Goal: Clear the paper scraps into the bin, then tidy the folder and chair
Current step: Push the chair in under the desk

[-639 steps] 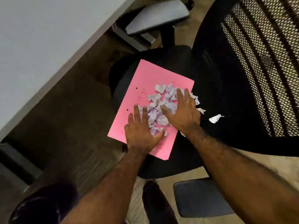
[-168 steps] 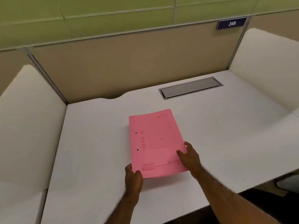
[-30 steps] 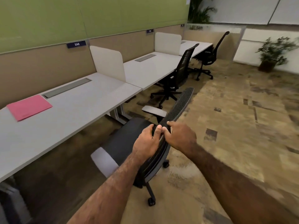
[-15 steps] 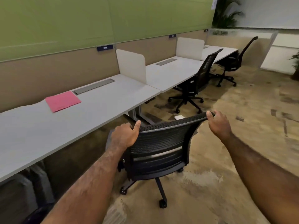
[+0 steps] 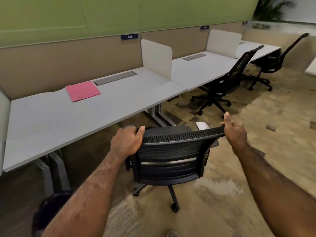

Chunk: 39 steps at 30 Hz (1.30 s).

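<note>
A black mesh office chair [image 5: 171,156] stands on the carpet just in front of the white desk [image 5: 51,120], its back towards me. My left hand [image 5: 126,141] is closed on the left top corner of the backrest. My right hand [image 5: 234,130] holds the right top corner, thumb raised. The pink folder [image 5: 83,91] lies flat on the desk near the back panel, apart from both hands. A dark bin [image 5: 49,209] sits on the floor at lower left, partly hidden by my left arm. No paper scraps show.
A white divider [image 5: 156,58] separates this desk from the neighbouring one. Two more black chairs [image 5: 227,82] [image 5: 277,60] stand at the desks to the right. Desk legs [image 5: 159,115] rise just beyond the chair seat. Open carpet lies to the right.
The chair has rolled closer to the desk with both hands staying on the backrest corners. The view has shifted so the folder and desk sit more centrally.
</note>
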Motion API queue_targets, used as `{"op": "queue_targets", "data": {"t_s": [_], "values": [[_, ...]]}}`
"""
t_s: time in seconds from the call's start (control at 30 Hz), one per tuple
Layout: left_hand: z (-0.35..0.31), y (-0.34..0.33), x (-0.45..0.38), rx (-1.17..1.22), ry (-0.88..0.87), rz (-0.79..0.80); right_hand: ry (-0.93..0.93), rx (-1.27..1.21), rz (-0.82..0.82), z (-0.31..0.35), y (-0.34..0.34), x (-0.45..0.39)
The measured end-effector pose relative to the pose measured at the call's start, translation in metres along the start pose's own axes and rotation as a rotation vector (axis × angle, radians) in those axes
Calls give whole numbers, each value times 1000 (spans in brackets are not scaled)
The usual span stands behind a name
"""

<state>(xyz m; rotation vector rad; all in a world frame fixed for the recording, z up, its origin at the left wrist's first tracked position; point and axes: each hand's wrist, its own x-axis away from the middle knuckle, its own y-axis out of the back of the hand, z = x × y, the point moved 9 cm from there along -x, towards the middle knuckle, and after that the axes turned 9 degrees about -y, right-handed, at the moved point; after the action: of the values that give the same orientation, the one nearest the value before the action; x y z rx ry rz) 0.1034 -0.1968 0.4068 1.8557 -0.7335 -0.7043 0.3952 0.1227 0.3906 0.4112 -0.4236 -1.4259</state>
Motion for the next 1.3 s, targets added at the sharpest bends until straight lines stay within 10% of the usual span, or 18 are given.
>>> {"op": "queue_targets", "data": {"t_s": [0.33,0.67,1.3], "values": [[35,33,63,-19,89,-126,177,328,61,41,-29,43],[74,53,113,-39,195,-201,785,694,173,100,-102,81],[179,71,30,-145,281,-202,824,757,472,175,-261,51]]}}
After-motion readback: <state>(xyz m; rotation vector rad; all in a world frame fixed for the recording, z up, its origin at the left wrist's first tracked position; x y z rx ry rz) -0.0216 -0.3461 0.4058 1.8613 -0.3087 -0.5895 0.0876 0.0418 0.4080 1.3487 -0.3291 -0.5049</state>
